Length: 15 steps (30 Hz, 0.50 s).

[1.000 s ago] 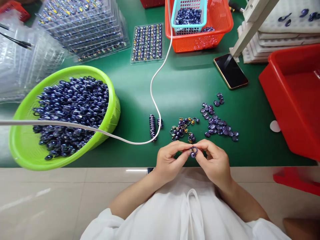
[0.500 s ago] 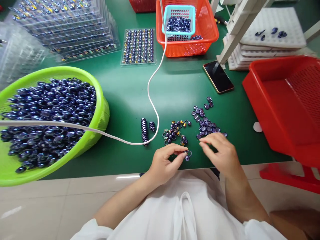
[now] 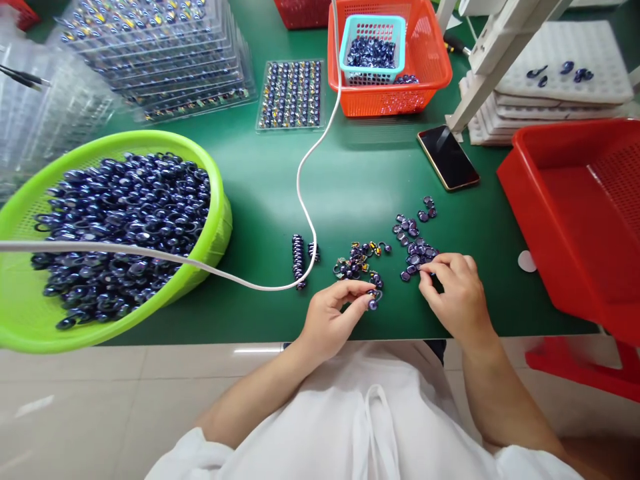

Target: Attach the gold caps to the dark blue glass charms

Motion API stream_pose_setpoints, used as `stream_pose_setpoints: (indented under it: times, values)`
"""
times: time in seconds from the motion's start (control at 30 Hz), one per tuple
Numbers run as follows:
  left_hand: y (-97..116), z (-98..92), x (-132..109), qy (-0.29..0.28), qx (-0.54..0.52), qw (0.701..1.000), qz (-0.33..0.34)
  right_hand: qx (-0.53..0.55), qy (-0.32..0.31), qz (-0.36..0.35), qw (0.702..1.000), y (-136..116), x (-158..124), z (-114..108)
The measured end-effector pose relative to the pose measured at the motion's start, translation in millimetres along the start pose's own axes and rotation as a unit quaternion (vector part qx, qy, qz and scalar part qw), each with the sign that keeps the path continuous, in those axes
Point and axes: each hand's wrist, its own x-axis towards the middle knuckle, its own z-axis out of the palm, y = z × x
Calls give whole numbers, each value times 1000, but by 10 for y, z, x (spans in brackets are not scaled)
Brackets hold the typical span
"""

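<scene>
My left hand (image 3: 334, 319) pinches a small dark-blue C-shaped earbud piece (image 3: 373, 303) with a ball end, held just above the green table near its front edge. My right hand (image 3: 457, 297) has thumb and forefinger pressed together at the near edge of a loose pile of dark oval caps (image 3: 420, 252); whatever is between the fingertips is too small to make out. Beyond my left fingertips lies a cluster of similar C-shaped earbud pieces (image 3: 356, 261) with yellow bits showing. To its left, dark pieces stand in a tight row (image 3: 298, 260), with a shorter row beside it.
A green basket (image 3: 220, 193) heaped with dark pieces stands left. A white cable (image 3: 300, 180) crosses the table. Behind are stacked clear trays (image 3: 200, 60), a filled tray (image 3: 291, 95) and an orange basket (image 3: 390, 103). A phone (image 3: 449, 158) and red bin (image 3: 530, 220) are right.
My right hand has moved to the right and closed its fingertips at the caps. My left hand still pinches the earbud piece. The whole view has shifted slightly.
</scene>
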Motion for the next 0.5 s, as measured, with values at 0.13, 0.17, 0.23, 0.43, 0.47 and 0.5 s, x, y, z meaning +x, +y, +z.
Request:
stream_pose_setpoints:
  times: [0.13,0.17,0.23,0.43,0.47,0.5]
  values:
    - [1,2,12,1,-10,1000,-5,-27,-17,-15,999,14,-1,8]
    - [2,4,14,-1,-12,1000,-5,-35,-21,-22,999,24,8,11]
    - [4,6,17,-3,-21,1000,-8,-46,-20,-34,998,48,26,14]
    - [23,-3,32,14,-86,996,-24,65,19,-18,998,-48,1,-61]
    - [28,2,38,16,-98,995,-22,122,11,-14,992,-109,-13,-89]
    - [35,11,44,17,-111,993,-20,178,-6,-4,984,-183,-25,-116]
